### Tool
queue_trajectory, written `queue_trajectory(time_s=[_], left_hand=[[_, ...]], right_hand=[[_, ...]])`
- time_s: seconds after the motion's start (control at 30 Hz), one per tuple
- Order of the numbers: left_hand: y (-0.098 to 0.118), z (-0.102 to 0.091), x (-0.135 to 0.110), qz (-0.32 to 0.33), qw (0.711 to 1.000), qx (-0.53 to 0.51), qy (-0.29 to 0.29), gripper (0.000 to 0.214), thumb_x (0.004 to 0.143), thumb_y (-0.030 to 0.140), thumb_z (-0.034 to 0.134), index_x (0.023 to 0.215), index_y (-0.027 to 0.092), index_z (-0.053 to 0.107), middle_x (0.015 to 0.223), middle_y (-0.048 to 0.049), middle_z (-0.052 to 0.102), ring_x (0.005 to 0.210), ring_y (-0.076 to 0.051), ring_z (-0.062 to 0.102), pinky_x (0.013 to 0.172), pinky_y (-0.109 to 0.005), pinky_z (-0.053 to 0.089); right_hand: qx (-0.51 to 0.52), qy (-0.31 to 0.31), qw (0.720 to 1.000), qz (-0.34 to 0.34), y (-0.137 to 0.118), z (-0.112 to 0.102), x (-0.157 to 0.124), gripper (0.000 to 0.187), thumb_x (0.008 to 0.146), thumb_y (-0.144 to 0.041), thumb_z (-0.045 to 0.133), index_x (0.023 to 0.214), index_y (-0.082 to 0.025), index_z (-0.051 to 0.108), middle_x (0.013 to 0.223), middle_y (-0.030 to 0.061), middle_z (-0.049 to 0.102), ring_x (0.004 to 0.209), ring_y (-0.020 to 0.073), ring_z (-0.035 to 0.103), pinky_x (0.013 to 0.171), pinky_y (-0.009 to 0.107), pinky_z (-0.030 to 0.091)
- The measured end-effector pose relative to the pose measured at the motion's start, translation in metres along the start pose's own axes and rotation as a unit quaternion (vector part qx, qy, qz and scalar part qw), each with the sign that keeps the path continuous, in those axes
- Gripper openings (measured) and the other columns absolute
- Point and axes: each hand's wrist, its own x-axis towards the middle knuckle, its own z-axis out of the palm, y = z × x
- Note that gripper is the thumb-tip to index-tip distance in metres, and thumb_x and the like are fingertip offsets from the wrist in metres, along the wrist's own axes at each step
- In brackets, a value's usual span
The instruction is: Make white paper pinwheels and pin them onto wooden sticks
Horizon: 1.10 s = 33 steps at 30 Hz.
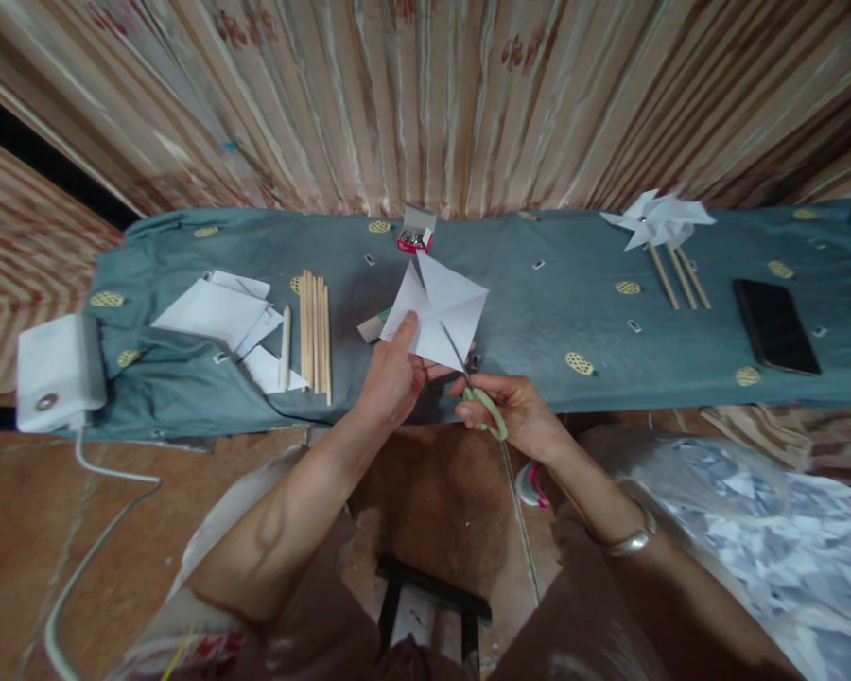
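Note:
A white paper square (458,293) is pinched in my left hand (395,372), thumb on top and fingers underneath. Slits run from its corners toward the middle. Green-handled scissors (493,413) are in my right hand (514,411), their blades at the paper's near right corner, pointing toward its centre. A small red box of metal pins (416,230) stands open just beyond the paper. Partly under the paper's left side lies a small light-coloured card or box (373,328), mostly hidden.
Left on the cloth-covered table (525,331) are white paper sheets (217,314), a white pencil-like stick (286,350) and several wooden sticks (316,331). Paper pinwheels (656,222) and a black phone (775,324) lie right. A white corded device (60,372) sits at the left end; a plastic bag (772,539) stands lower right.

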Motion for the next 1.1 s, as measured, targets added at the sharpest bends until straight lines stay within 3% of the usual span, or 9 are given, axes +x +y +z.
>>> queue_trajectory(time_s=[0.37,0.63,0.9,1.1], left_hand=[[0.000,0.001,0.000,0.001,1.000,-0.010,0.006,0.041,0.092,0.041,0.051,0.120,0.013,0.061,0.085,-0.0108,0.076,0.098,-0.028,0.071,0.082,-0.038,0.057],[-0.001,-0.001,0.000,0.011,1.000,-0.012,0.001,0.039,0.090,0.041,0.053,0.117,0.015,0.062,0.089,-0.0110,0.076,0.100,-0.029,0.071,0.081,-0.040,0.057],[0.005,-0.005,0.008,0.039,0.997,-0.027,0.057,0.034,0.089,0.035,0.057,0.117,0.017,0.061,0.114,-0.0120,0.072,0.107,-0.025,0.067,0.085,-0.036,0.055],[0.015,-0.014,0.014,0.072,0.993,-0.051,0.075,0.032,0.087,0.031,0.059,0.114,0.013,0.061,0.122,-0.0172,0.068,0.110,-0.030,0.066,0.086,-0.042,0.055]], right_hand=[[-0.001,0.006,1.000,0.000,-0.003,0.002,0.000,0.041,0.049,-0.042,0.091,0.075,-0.019,0.069,0.050,-0.0075,0.055,0.045,0.0055,0.048,0.044,0.020,0.038],[-0.002,0.000,1.000,0.008,-0.001,0.002,0.000,0.045,0.048,-0.047,0.091,0.076,-0.019,0.068,0.051,-0.0067,0.057,0.045,0.0065,0.049,0.044,0.021,0.038],[-0.067,-0.089,0.994,-0.005,0.005,-0.008,-0.003,0.042,0.067,-0.054,0.079,0.080,-0.016,0.066,0.062,-0.0026,0.060,0.055,0.0072,0.052,0.050,0.020,0.039],[-0.091,-0.139,0.985,0.051,-0.003,-0.021,-0.009,0.043,0.065,-0.051,0.082,0.084,-0.016,0.065,0.064,-0.0044,0.060,0.056,0.0062,0.050,0.055,0.020,0.041]])
